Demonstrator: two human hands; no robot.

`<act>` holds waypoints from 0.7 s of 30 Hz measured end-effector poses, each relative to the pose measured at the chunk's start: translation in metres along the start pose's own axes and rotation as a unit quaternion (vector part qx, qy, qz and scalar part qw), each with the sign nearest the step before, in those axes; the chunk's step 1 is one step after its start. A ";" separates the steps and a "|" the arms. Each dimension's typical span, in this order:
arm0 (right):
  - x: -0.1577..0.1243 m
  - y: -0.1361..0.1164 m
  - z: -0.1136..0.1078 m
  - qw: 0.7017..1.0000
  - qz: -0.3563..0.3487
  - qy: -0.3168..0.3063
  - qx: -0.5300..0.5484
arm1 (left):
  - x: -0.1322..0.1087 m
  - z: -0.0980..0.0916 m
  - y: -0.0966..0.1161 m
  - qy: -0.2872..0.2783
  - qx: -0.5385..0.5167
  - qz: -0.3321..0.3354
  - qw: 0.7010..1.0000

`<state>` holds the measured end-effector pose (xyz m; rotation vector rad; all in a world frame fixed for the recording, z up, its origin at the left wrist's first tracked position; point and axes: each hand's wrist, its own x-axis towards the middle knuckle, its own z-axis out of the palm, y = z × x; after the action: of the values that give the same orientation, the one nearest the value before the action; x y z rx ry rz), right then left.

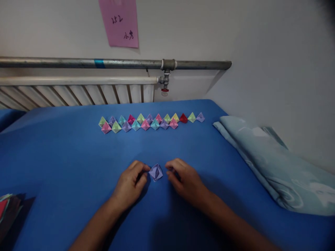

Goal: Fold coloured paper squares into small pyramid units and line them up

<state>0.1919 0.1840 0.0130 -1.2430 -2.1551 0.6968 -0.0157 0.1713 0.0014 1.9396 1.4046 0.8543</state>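
A purple folded-paper origami piece [156, 173] lies on the blue surface [78, 167], its pointed layers facing up. My left hand [131, 183] is at its left side, with the index fingertip at or very near the paper's left corner. The thumb of that hand is a little apart from the index finger, and the other fingers are curled under. To the right of the paper, my right hand [184, 179] hovers with a small gap to it. Its thumb and index finger are parted and hold nothing.
Two rows of coloured origami pieces [145, 124] stretch across the far part of the surface. A folded pale-green cloth [272, 167] lies at the right. Stacked coloured paper [9, 212] is at the lower left. Behind are a radiator [78, 81], a metal pipe [131, 64] and a valve [165, 78].
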 end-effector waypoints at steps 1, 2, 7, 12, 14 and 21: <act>-0.001 0.000 0.000 1.000 -0.004 -0.011 0.000 | -0.001 0.000 0.001 -0.009 0.006 0.008 1.000; -0.001 0.000 0.000 1.000 -0.009 -0.029 0.000 | -0.001 0.001 0.001 -0.019 0.010 0.012 1.000; -0.003 -0.002 0.005 0.995 -0.003 -0.097 -0.030 | -0.003 0.003 0.006 -0.073 0.039 -0.003 0.997; -0.001 -0.006 0.007 0.990 0.023 -0.111 -0.089 | -0.003 0.004 0.006 -0.090 0.066 -0.003 0.994; 0.000 -0.008 0.007 0.987 0.025 -0.118 -0.109 | -0.003 0.005 0.005 -0.090 0.069 0.005 0.994; 0.003 -0.015 0.011 0.983 0.047 -0.132 -0.115 | -0.003 0.006 0.002 -0.091 0.067 0.013 0.993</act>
<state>0.1745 0.1788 0.0160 -1.4490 -2.4636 0.7011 -0.0103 0.1673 -0.0011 2.0828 1.3618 0.5887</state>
